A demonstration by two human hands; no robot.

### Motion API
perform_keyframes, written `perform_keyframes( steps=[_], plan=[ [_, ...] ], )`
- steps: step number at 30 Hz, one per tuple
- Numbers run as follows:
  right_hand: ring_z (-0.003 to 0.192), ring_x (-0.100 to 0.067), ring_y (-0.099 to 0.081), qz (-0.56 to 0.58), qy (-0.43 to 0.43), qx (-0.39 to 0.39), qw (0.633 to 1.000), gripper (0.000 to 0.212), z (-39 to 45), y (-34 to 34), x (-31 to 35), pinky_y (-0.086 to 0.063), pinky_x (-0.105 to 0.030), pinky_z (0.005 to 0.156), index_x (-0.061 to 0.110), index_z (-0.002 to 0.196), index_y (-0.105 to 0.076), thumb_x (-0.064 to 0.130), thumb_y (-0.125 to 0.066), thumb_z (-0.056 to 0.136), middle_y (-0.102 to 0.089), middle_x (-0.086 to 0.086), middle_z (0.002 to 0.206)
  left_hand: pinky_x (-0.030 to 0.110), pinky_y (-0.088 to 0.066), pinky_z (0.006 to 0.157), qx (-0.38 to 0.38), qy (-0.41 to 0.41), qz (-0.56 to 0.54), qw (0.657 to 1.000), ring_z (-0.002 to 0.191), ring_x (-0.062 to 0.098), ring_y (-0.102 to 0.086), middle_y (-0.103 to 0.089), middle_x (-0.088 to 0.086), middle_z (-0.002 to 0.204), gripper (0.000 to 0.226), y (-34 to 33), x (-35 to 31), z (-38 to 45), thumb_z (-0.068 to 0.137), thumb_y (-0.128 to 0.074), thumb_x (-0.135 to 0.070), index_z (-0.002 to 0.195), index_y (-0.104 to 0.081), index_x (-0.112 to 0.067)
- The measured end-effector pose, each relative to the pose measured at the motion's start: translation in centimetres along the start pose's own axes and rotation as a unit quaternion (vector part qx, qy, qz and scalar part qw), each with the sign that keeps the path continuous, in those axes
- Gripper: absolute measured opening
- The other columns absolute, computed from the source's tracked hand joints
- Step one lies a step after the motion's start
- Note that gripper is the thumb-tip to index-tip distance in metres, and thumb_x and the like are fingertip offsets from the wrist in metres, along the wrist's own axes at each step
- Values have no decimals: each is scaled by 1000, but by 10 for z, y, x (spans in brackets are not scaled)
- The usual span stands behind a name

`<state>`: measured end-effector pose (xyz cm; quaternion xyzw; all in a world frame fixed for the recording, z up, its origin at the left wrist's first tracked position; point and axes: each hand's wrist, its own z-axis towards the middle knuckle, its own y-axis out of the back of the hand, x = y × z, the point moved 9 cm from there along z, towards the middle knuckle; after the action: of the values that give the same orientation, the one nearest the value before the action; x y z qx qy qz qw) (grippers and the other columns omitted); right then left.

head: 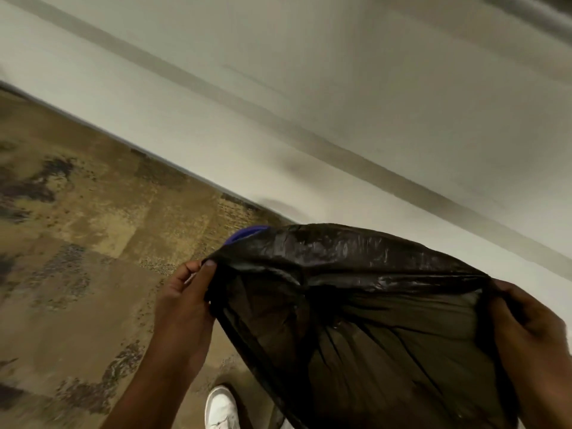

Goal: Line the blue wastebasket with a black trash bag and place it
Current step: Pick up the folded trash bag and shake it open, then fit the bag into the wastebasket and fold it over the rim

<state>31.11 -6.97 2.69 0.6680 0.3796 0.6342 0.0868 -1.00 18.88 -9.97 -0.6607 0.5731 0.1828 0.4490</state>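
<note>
Patterned carpet [77, 243] fills the left of frame; white shoe [221, 408] at bottom centre. Left hand [182, 308], lower centre-left, pinches the bag's rim between thumb and fingertips. Black trash bag [356, 305] stretched open across lower right, mouth pulled wide. Blue wastebasket [246, 234]: only a sliver of rim shows above the bag's left top edge, by the wall [309, 103]. Right hand [529, 329], far right, fingers curled tight on the opposite rim. Step: opening the bag. Next, likely: lower the mouth over the basket rim, keeping the spread even.
</note>
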Motion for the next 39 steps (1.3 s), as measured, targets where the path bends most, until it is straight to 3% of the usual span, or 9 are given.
perform_keyframes(
  steps=[4,10,14,19,24,28,32,36,39],
  plan=[
    [66,-15,-60,2,32,16,999,45,2,-17,35,-47,-9,45,51,74,-68,16,-49,96,-68,25,64,20,-50,57,30,-34,-22,999,64,7,-62,-68,-7,70,43,-11,-43,-4,93,-52,-13,55,-67,-28],
    [56,4,-62,76,68,28,994,32,14,-54,35,-51,-10,51,33,79,-71,13,-52,96,-72,16,69,22,-50,61,7,-59,-32,998,68,8,-61,-67,-8,71,41,-3,-49,7,94,-52,-14,59,-68,-27],
    [63,-1,-61,77,63,60,993,28,35,-104,-2,-50,-15,55,32,81,-74,15,-57,94,-73,11,71,33,-45,69,-24,-12,-15,1000,77,18,-55,-64,-1,78,23,20,-8,28,94,-53,-18,74,-64,-22],
    [49,-5,-58,2,68,92,994,35,75,-164,-69,-46,-24,45,42,82,-71,15,-54,96,-70,-2,68,27,-53,59,-78,50,9,996,76,18,-57,-64,0,75,23,54,53,68,95,-51,-15,74,-58,-20],
    [79,-25,-66,-110,111,136,978,20,117,-222,-125,-46,-22,60,16,105,-68,9,-53,96,-69,-6,89,36,-47,73,-131,132,-27,982,78,20,-56,-62,4,78,41,83,109,109,97,-47,-12,60,-63,-20],
    [84,-23,-66,-157,126,174,964,23,144,-260,-157,-44,-19,64,12,114,-67,9,-54,95,-71,-6,97,36,-48,77,-157,167,-24,973,83,20,-58,-62,7,88,20,102,144,139,97,-46,-10,84,-61,-13],
    [88,-16,-62,-162,80,192,965,28,170,-288,-177,-45,-15,68,11,120,-65,8,-54,95,-65,1,98,34,-48,72,-186,159,5,970,83,19,-59,-62,6,88,17,108,162,164,97,-47,-7,87,-59,-13],
    [87,-26,-66,-177,60,205,961,27,192,-318,-189,-58,-41,77,9,119,-64,15,-55,95,-64,-3,97,35,-49,73,-208,161,4,965,83,20,-59,-62,6,86,19,107,177,187,97,-47,-5,82,-58,-11],
    [85,-29,-65,-127,-54,234,962,23,210,-342,-203,-57,-44,79,11,115,-65,15,-52,96,-65,-5,93,34,-51,68,-227,170,8,959,82,19,-58,-61,7,88,17,105,187,208,98,-45,-4,86,-55,-11]
  ],
)
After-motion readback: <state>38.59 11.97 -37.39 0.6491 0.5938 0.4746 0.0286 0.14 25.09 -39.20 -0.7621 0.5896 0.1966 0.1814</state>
